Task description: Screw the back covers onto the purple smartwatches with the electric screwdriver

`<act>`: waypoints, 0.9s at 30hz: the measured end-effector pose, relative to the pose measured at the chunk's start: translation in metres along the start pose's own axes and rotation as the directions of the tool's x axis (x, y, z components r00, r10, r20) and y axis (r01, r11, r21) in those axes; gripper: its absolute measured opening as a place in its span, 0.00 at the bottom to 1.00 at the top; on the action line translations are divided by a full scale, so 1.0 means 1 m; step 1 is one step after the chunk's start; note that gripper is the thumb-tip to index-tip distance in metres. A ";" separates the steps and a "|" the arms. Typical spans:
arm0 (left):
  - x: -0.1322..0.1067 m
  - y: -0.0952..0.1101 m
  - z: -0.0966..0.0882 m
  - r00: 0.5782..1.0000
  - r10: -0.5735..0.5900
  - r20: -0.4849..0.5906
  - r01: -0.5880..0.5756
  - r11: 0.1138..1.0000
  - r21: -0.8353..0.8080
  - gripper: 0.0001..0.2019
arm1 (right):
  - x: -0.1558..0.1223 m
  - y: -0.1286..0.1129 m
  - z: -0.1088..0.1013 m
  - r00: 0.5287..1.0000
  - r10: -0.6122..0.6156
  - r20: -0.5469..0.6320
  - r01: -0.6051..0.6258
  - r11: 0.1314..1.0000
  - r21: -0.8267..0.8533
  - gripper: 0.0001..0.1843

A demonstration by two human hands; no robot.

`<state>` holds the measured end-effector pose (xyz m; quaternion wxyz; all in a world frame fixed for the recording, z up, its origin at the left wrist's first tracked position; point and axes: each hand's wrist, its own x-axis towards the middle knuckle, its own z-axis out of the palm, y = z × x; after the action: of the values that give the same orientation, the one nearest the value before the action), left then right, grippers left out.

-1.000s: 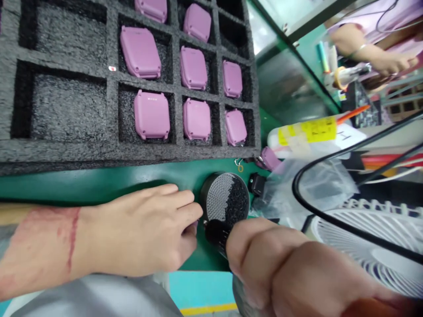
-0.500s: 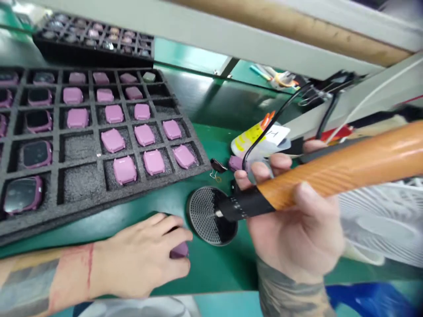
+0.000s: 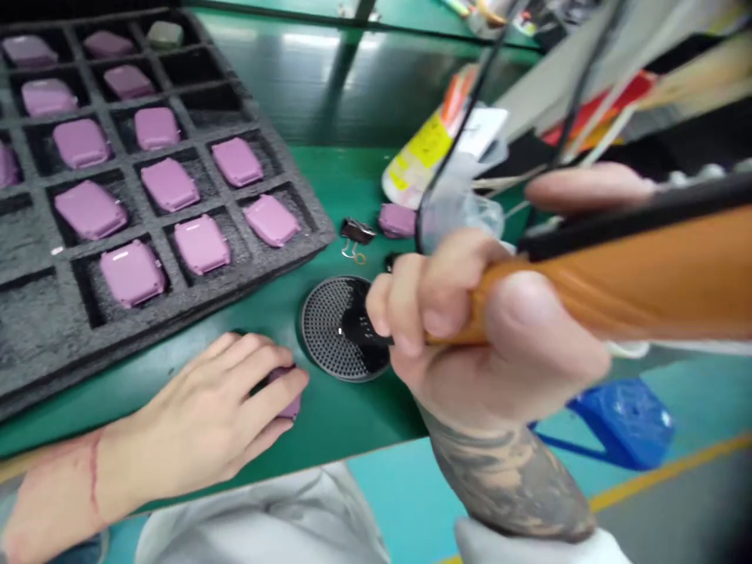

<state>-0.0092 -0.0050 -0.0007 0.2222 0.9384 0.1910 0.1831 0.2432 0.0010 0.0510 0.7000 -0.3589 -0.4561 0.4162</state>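
Observation:
My left hand (image 3: 211,407) rests on the green bench, fingers closed around a purple watch case (image 3: 291,401) that is mostly hidden under them. In my right hand (image 3: 470,329) is an electric screwdriver (image 3: 658,274) with an orange body and a black, marked collar. Its narrow end points left, over a round perforated dish (image 3: 323,333); I cannot tell whether the tip touches the dish. Left of the dish, a dark foam tray (image 3: 258,270) holds several purple watch cases (image 3: 200,244) in square pockets.
A black binder clip (image 3: 357,231) and another purple case (image 3: 397,220) lie behind the dish. Farther back stands a white bottle with a yellow label (image 3: 426,149), a dark cable passing before it. A blue plastic object (image 3: 628,423) is at lower right.
The view has shifted right and down. My right hand has turned, its fingers now wrapped over the screwdriver, whose tip sits lower over the dish. My left hand still holds the case.

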 end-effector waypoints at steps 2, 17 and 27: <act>0.002 0.000 0.001 1.000 0.016 -0.014 -0.017 0.999 -0.031 0.10 | -0.008 0.001 0.004 0.999 0.040 0.026 -0.040 0.999 -0.018 0.17; -0.001 -0.001 0.007 0.999 -0.034 -0.043 0.029 0.994 -0.105 0.06 | -0.004 0.007 -0.006 0.995 0.018 0.100 -0.014 0.999 -0.043 0.11; -0.001 -0.003 0.004 0.997 -0.017 -0.072 0.012 0.997 -0.082 0.09 | -0.006 0.016 -0.007 0.990 0.020 0.141 -0.014 0.999 -0.049 0.12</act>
<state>-0.0089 -0.0045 -0.0060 0.2545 0.9199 0.1981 0.2230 0.2445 0.0006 0.0326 0.6535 -0.3488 -0.5113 0.4357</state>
